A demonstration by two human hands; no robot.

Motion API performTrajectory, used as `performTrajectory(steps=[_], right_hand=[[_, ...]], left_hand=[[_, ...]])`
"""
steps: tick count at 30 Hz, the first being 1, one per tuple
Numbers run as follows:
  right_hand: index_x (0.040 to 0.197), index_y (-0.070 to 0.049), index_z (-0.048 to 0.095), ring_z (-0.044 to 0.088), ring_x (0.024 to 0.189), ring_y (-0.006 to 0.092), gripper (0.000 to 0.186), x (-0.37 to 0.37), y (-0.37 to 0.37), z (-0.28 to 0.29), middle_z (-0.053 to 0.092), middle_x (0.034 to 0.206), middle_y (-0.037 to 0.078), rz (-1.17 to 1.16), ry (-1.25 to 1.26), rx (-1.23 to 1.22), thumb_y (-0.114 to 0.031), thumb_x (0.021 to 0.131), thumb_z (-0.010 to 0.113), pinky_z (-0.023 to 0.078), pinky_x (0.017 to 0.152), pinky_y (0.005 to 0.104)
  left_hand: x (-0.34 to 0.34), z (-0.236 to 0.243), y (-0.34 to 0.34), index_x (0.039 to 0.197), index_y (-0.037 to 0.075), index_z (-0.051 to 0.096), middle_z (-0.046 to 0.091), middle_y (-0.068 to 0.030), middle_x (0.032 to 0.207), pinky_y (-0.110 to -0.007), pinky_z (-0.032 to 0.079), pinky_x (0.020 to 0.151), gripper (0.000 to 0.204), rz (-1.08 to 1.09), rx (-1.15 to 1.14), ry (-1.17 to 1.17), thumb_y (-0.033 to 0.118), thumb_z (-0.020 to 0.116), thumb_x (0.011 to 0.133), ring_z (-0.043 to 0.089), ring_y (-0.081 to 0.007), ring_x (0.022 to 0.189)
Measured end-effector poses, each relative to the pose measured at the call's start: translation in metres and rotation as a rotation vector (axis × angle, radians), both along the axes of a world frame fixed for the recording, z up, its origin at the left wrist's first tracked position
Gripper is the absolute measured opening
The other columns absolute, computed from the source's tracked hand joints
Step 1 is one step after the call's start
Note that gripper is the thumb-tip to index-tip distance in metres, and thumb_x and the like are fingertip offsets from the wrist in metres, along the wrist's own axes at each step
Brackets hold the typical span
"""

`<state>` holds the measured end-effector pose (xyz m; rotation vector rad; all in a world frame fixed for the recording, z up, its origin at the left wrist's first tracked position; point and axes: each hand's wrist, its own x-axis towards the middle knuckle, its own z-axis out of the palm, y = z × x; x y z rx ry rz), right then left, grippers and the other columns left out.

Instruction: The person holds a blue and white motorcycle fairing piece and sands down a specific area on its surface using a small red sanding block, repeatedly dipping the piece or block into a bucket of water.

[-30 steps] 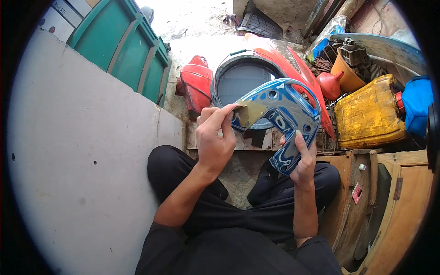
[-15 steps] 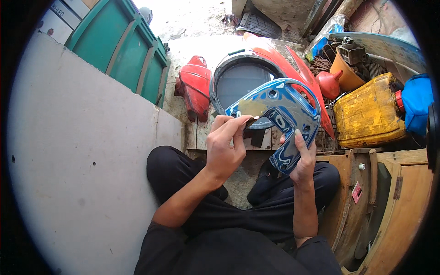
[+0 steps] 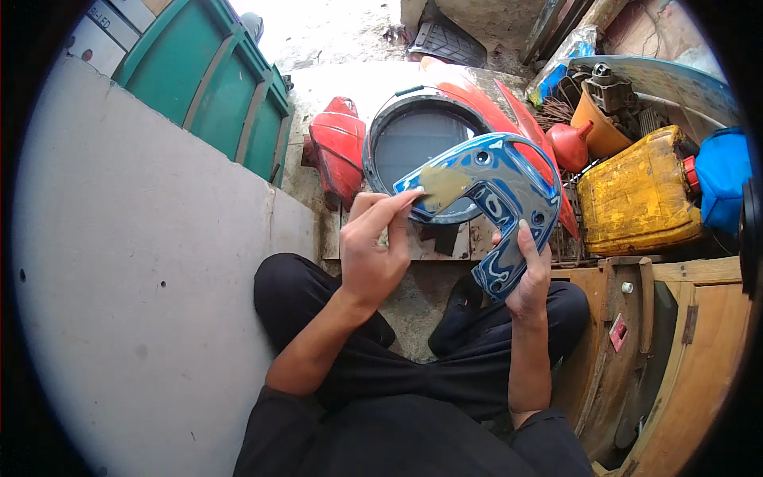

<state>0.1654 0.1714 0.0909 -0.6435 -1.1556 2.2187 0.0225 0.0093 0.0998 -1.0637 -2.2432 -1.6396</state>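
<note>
A glossy blue curved vehicle panel [image 3: 515, 189] with screw holes is tilted up in front of me. A dull tan patch covers part of its left arm. My right hand [image 3: 531, 280] grips its lower right leg, thumb on the near face; the other fingers are mostly hidden behind it. My left hand [image 3: 377, 245] is pinched closed at the panel's left end, fingertips against the edge of the tan patch. A small dark piece, like sandpaper, barely shows in that pinch. Beyond the panel stands a round dark basin [image 3: 372, 147] of greyish water, partly covered by it.
Left of the basin lies a red plastic fairing [image 3: 340, 151]; another red panel [image 3: 477, 99] lies behind it. On the right are a red funnel [image 3: 569, 145], a yellow jerrycan [image 3: 632, 191] and a wooden cabinet [image 3: 707, 342]. A white wall [image 3: 159, 262] runs along my left.
My left hand has drawn back left along the panel, uncovering more of the tan patch. The panel has shifted slightly right in my right hand.
</note>
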Motion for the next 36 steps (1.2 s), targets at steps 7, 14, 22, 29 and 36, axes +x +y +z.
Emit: performTrajectory(steps=[7, 14, 22, 29, 36], right_hand=[[0.125, 0.001, 0.054, 0.065, 0.080, 0.0142, 0.029, 0.002, 0.005, -0.006, 0.066, 0.095, 0.012, -0.017, 0.047, -0.125, -0.019, 0.104, 0.054, 0.057, 0.068, 0.0266], [0.124, 0.000, 0.055, 0.066, 0.082, 0.0142, 0.028, 0.003, 0.010, -0.003, 0.067, 0.094, 0.010, -0.040, 0.050, -0.138, -0.019, 0.103, 0.055, 0.058, 0.066, 0.0276], [0.121, 0.001, 0.056, 0.066, 0.073, 0.0153, 0.027, 0.003, 0.007, 0.003, 0.067, 0.091, 0.012, 0.003, 0.028, -0.078, -0.019, 0.103, 0.055, 0.057, 0.064, 0.0278], [0.120, 0.004, 0.056, 0.065, 0.076, 0.0155, 0.029, 0.002, 0.000, 0.008, 0.066, 0.090, 0.012, 0.079, -0.001, -0.011, -0.019, 0.103, 0.055, 0.054, 0.067, 0.0267], [0.119, 0.004, 0.057, 0.066, 0.076, 0.0146, 0.029, 0.002, 0.000, 0.005, 0.067, 0.089, 0.011, 0.087, 0.001, -0.004, -0.020, 0.102, 0.056, 0.054, 0.067, 0.0262]], left_hand=[[0.015, -0.012, 0.009, 0.115, 0.008, 0.073, 0.074, -0.0055, 0.114, -0.032, 0.040, 0.079, 0.045, 0.000, -0.176, 0.341, -0.007, 0.069, 0.073, 0.062, -0.0205, 0.088], [0.027, -0.013, 0.012, 0.111, 0.007, 0.074, 0.074, -0.0055, 0.114, -0.030, 0.040, 0.076, 0.044, -0.106, -0.166, 0.356, -0.007, 0.069, 0.070, 0.062, -0.0200, 0.084], [0.000, 0.002, 0.006, 0.107, 0.002, 0.072, 0.069, -0.0110, 0.090, -0.032, 0.049, 0.073, 0.022, 0.059, 0.048, 0.045, -0.006, 0.064, 0.088, 0.062, -0.0230, 0.081], [-0.016, -0.002, 0.002, 0.111, 0.002, 0.071, 0.065, -0.0088, 0.089, -0.028, 0.048, 0.075, 0.019, 0.073, 0.016, -0.043, -0.002, 0.065, 0.093, 0.060, -0.0146, 0.082], [-0.011, -0.004, 0.002, 0.106, 0.004, 0.073, 0.066, -0.0109, 0.086, -0.033, 0.050, 0.075, 0.020, 0.043, -0.053, 0.026, -0.004, 0.066, 0.089, 0.062, -0.0232, 0.082]])
